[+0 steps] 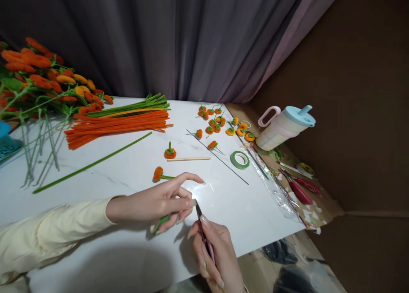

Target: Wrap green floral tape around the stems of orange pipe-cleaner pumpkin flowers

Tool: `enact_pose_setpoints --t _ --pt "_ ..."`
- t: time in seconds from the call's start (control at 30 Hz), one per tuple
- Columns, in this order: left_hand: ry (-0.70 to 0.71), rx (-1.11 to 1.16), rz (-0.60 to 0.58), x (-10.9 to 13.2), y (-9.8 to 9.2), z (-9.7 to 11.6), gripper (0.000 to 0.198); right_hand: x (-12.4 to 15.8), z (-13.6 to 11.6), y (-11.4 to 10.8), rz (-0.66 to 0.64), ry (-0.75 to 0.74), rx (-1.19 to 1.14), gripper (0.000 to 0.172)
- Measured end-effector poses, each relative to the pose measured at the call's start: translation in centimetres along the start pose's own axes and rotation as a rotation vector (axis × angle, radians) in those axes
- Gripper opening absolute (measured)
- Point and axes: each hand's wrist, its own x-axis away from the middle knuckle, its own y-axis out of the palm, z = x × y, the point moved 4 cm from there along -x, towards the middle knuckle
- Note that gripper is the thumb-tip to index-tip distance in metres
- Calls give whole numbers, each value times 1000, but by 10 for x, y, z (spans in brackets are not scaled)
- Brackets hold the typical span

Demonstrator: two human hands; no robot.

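Note:
My left hand [166, 201] is closed over the table, thumb and a finger pinched together. A short green fuzzy stem [160, 225] shows beneath its curled fingers. My right hand [214, 252] grips a slim pink-handled tool [207, 242] with dark pointed tips, which meet my left fingertips; what is pinched there is too small to make out. Just behind my left hand lies an orange pipe-cleaner pumpkin [157, 173] with a green stem. Another orange pumpkin [170, 152] stands upright beside a wooden stick [188, 159].
Orange pipe cleaners [118, 128] and green ones [150, 102] lie bundled at the back. Several small pumpkins [214, 122] sit right of them. Green tape [239, 159], a dark wire [220, 159], red-handled pliers [300, 191] and a tumbler [284, 127] lie rightward. Orange flowers [41, 80] fill the left.

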Motion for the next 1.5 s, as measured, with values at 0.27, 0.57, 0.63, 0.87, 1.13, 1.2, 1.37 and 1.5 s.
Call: enact_pose_setpoints --t 0.27,0.57,0.63,0.87,1.13,1.2,1.37,1.5 --pt "-10 -7 2 0 0 -1 42 -1 1 0 -11 7 -12 32" --pt "-4 -12 -20 1 1 1 41 -3 1 1 -17 25 -28 31" --pt "-7 -7 -24 1 2 1 40 -3 1 1 -14 23 -32 32" --pt "-16 -4 -24 0 2 1 40 -3 1 2 -25 25 -36 36" --pt "-13 -8 -17 0 2 2 39 -3 1 0 14 42 9 39" --pt "-9 -11 -19 0 2 2 39 -3 0 -1 25 49 11 39" --pt "-20 -23 -11 1 2 2 39 -3 0 -5 71 16 49 40" --pt "-22 -28 -2 1 0 1 38 7 -32 -29 267 -176 318 44"
